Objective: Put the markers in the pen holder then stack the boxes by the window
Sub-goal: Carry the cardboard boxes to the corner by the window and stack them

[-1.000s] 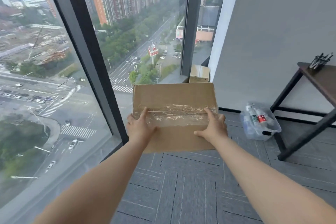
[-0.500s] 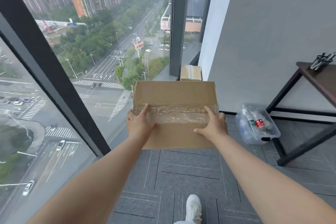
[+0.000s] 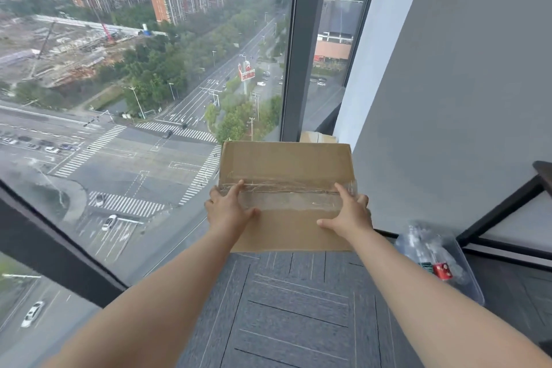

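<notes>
Left hand (image 3: 229, 212) and right hand (image 3: 350, 215) clasp the box (image 3: 286, 163), long axis crosswise, tape seemingly upward.

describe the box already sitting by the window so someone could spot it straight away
Follow the dark window post down to where the glass meets the grey wall. In that corner sits a cardboard box, only its top edge showing above the taped box gripped by the left hand and right hand. Unlike that one, nobody touches it.

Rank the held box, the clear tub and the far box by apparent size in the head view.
1. held box, largest but nearest the camera.
2. clear tub.
3. far box, mostly hidden behind the held box, so unsure.
</notes>
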`<state>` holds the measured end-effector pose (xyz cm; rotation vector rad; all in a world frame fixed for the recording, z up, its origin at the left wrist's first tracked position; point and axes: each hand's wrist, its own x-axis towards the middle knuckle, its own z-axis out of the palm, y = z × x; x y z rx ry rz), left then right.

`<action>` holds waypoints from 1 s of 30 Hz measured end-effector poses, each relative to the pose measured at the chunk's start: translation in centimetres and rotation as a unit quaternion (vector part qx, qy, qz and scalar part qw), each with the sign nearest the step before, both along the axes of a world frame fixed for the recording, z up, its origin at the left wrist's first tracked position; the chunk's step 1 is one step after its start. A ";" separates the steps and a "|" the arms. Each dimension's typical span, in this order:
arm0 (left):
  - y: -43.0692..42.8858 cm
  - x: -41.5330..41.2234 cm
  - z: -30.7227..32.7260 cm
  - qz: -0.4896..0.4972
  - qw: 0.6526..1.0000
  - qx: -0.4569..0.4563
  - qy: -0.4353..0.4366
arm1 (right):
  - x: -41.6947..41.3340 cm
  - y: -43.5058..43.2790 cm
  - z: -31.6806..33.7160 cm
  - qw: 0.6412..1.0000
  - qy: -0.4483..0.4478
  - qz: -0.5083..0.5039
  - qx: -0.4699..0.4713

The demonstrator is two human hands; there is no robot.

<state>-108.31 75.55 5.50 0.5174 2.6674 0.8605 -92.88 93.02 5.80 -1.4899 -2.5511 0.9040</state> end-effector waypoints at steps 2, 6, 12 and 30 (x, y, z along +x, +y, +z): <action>2.1 -1.5 -0.1 0.002 1.000 -0.004 0.000 | -1.8 2.5 0.0 1.000 -0.005 0.008 -0.006; 6.2 -5.3 -0.2 0.001 1.000 -0.014 0.001 | -5.4 6.5 -0.4 1.000 -0.007 0.009 -0.012; 12.9 -12.5 -1.9 -0.009 1.000 -0.015 -0.002 | -11.6 12.6 -1.5 1.000 -0.018 -0.008 -0.012; 31.1 -32.2 -5.8 -0.078 0.995 -0.041 -0.047 | -28.5 27.9 -6.4 0.994 -0.052 -0.080 -0.054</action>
